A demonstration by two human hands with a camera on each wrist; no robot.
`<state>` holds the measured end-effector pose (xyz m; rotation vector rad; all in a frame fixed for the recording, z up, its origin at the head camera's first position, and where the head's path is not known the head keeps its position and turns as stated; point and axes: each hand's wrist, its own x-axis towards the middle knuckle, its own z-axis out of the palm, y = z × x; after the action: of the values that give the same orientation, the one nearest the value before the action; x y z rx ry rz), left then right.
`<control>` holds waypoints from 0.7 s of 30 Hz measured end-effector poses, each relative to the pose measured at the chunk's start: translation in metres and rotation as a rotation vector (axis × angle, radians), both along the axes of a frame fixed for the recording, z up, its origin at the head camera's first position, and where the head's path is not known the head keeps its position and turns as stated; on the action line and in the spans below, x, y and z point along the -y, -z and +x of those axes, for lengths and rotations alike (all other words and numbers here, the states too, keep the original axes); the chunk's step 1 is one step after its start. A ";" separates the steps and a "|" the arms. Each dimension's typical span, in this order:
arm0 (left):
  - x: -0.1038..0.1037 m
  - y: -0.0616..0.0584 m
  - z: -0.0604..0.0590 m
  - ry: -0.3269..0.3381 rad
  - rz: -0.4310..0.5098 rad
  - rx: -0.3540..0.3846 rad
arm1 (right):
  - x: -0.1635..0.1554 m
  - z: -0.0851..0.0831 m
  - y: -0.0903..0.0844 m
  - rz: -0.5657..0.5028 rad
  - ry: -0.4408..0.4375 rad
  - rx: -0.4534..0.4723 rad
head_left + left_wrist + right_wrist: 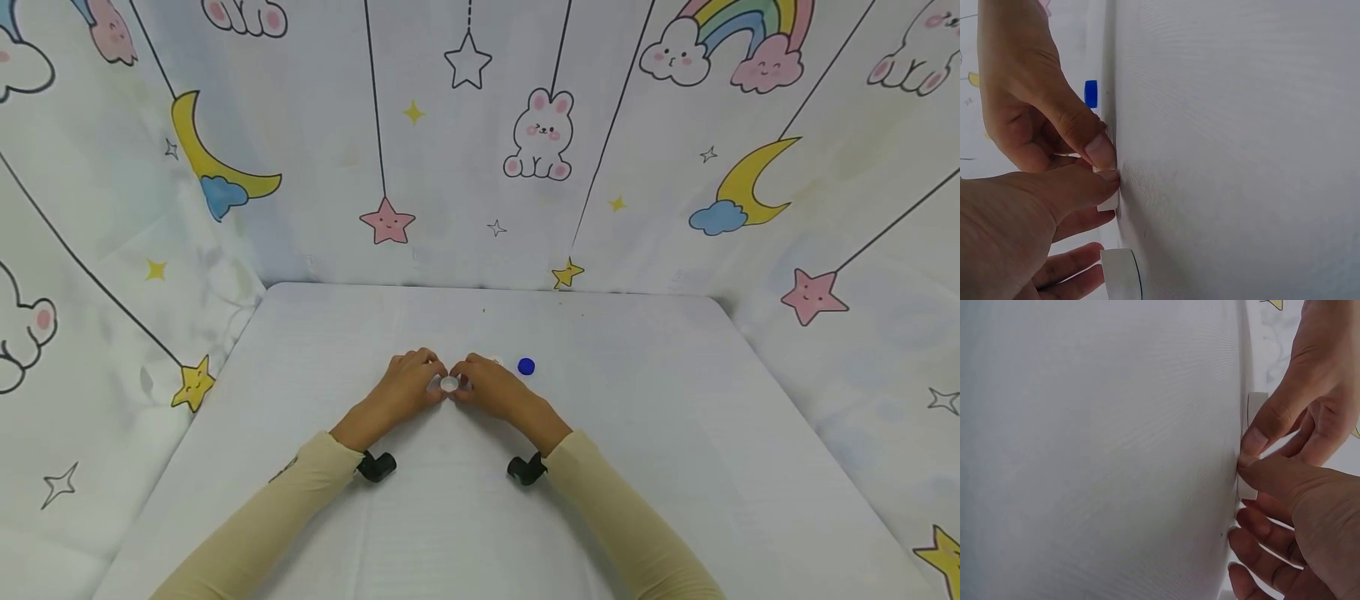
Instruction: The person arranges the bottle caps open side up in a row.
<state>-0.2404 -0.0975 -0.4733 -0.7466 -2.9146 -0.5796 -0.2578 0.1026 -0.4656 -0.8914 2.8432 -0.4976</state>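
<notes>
My left hand (408, 385) and right hand (491, 385) meet low over the table, thumb tips together. Between them is a small round white cap (449, 383), its open-looking round face toward the head camera. Both hands pinch around it with thumb and fingers. In the left wrist view, white cap wall (1109, 203) shows below my left thumb; the right wrist view shows a white edge (1247, 490) under my right thumb. Fingers hide much of what they hold. Another white cap (1121, 275) stands close by my left hand's outer fingers.
A blue cap (527, 367) lies on the white-covered table (465, 517) right of my right hand. Partly hidden behind that hand is another white piece (497, 361). A patterned cloth (315, 108) rises behind the table and along both sides.
</notes>
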 end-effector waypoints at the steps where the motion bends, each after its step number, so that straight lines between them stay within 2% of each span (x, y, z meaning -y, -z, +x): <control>1: 0.000 0.000 0.000 0.000 -0.002 -0.001 | 0.000 0.000 -0.001 0.001 0.001 0.000; 11: -0.003 -0.003 -0.001 0.001 -0.024 0.015 | -0.003 0.004 -0.007 0.045 0.024 0.027; 15: -0.006 -0.007 -0.002 0.016 -0.024 0.026 | -0.009 0.004 -0.015 0.042 0.042 0.043; 21: -0.017 -0.015 -0.007 0.043 -0.033 0.010 | -0.023 0.001 -0.028 0.033 0.049 0.014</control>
<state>-0.2477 -0.0805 -0.4587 -0.8151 -2.9306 -0.5412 -0.2568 0.1256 -0.4380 -0.8107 2.8581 -0.4584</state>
